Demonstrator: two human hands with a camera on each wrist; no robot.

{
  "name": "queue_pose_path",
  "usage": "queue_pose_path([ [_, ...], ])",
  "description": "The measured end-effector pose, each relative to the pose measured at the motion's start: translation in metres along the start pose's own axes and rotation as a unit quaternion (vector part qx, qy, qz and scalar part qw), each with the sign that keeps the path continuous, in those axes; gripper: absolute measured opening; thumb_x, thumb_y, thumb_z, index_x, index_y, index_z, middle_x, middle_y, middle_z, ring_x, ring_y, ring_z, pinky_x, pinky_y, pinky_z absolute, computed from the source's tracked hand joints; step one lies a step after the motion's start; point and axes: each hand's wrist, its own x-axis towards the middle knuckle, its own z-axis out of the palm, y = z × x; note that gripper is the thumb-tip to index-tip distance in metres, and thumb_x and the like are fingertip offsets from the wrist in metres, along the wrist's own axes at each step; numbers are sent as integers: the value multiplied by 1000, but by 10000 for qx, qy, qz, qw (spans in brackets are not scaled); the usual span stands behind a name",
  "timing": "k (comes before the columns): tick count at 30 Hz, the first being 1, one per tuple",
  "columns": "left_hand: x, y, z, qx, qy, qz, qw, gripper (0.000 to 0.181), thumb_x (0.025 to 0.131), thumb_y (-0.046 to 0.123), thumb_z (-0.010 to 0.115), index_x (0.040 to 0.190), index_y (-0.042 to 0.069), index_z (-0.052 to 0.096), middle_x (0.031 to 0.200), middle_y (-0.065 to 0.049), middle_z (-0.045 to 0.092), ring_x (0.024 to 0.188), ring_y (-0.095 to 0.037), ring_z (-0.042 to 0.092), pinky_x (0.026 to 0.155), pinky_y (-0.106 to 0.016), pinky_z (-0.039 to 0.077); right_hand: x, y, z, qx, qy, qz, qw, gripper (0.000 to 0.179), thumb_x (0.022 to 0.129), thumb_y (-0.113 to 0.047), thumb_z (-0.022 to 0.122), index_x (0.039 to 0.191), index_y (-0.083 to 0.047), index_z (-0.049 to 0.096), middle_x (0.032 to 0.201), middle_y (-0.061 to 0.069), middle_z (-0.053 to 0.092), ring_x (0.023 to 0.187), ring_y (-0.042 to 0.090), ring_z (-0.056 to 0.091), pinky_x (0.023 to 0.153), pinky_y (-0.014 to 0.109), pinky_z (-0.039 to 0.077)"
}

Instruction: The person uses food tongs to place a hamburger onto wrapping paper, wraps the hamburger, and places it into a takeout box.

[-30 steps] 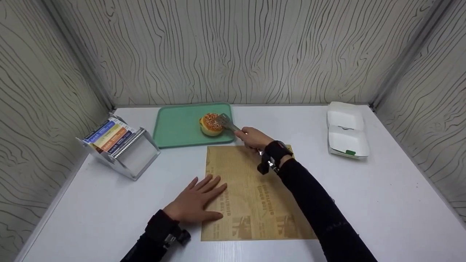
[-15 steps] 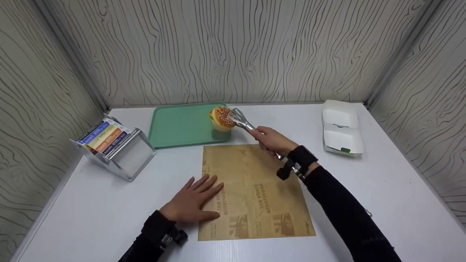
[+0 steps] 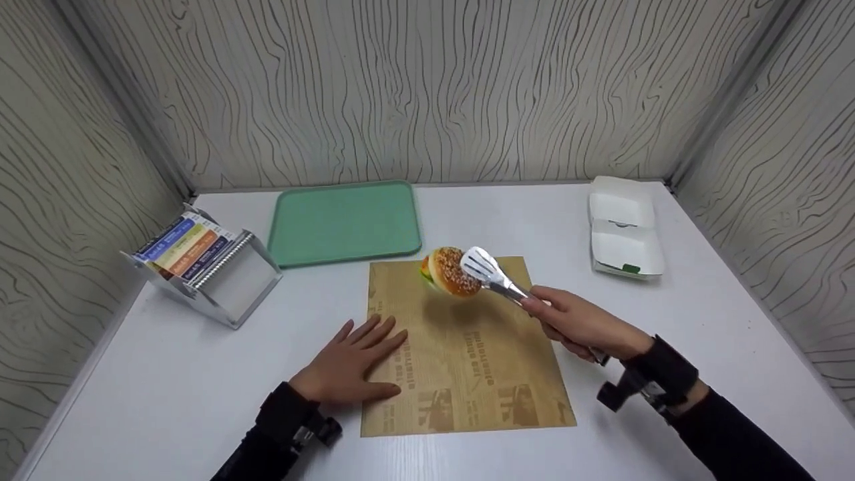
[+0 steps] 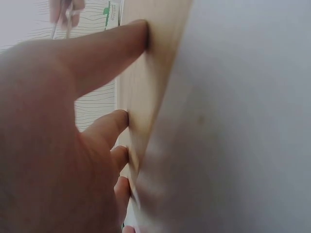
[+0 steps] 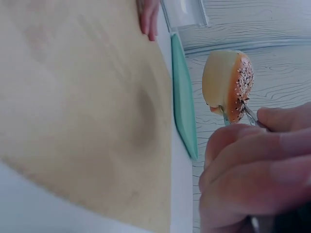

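Observation:
My right hand (image 3: 578, 321) grips metal tongs (image 3: 501, 280) by the handles. Between the tong heads hangs a sesame-topped burger (image 3: 454, 272), raised above the brown printed wrapping paper (image 3: 467, 374), with its shadow falling on the sheet. In the right wrist view the burger (image 5: 226, 82) shows its pale bun side and seeded top, fingers (image 5: 248, 174) curled round the tongs. My left hand (image 3: 354, 366) lies flat with spread fingers on the paper's left edge. The left wrist view shows its thumb and fingertips (image 4: 121, 119) pressing the sheet.
A green tray (image 3: 344, 224) sits at the back left. Left of it stands a metal rack (image 3: 207, 260) holding colourful printed cards or packets. An open white clamshell box (image 3: 626, 227) is at the back right. Patterned panels wall in the white table.
The tongs have lifted the burger off the green tray and carried it right and nearer, over the paper. The right hand moved right and closer; the left hand stayed on the paper.

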Motion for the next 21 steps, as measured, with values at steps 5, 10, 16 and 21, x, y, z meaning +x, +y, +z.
queue_pose_path([
  [5, -1, -1, 0, -44, 40, 3, 10000, 85, 95, 63, 60, 163, 21, 33, 172, -9, 23, 160, -36, 15, 127, -64, 9, -14, 11, 11, -489, -25, 114, 9987, 49, 108, -52, 46, 113, -4, 53, 61, -5, 43, 37, 6, 35, 32, 23, 30],
  [10, -1, -1, 0, -79, 86, 64, 9999, 85, 95, 62, 61, 163, 19, 34, 172, -11, 24, 160, -38, 17, 126, -65, 10, -20, 19, 17, -819, -3, 141, 9965, 44, 108, -50, 49, 107, -7, 55, 58, -3, 44, 35, 6, 34, 29, 24, 28],
  [16, -2, 0, 0, -36, 72, 36, 10000, 85, 95, 61, 61, 163, 20, 34, 172, -10, 23, 160, -37, 16, 127, -63, 9, -21, 22, 21, -1072, 170, 149, 9940, 40, 107, -51, 50, 109, -12, 58, 58, -4, 44, 36, 6, 35, 30, 24, 29],
  [21, -1, 0, 0, 13, 63, 13, 10000, 85, 94, 62, 62, 163, 20, 33, 172, -9, 24, 160, -37, 16, 127, -63, 10, -23, 20, 22, -1218, 265, 256, 9919, 39, 106, -52, 51, 114, -15, 60, 58, -4, 42, 35, 8, 35, 29, 25, 29],
])
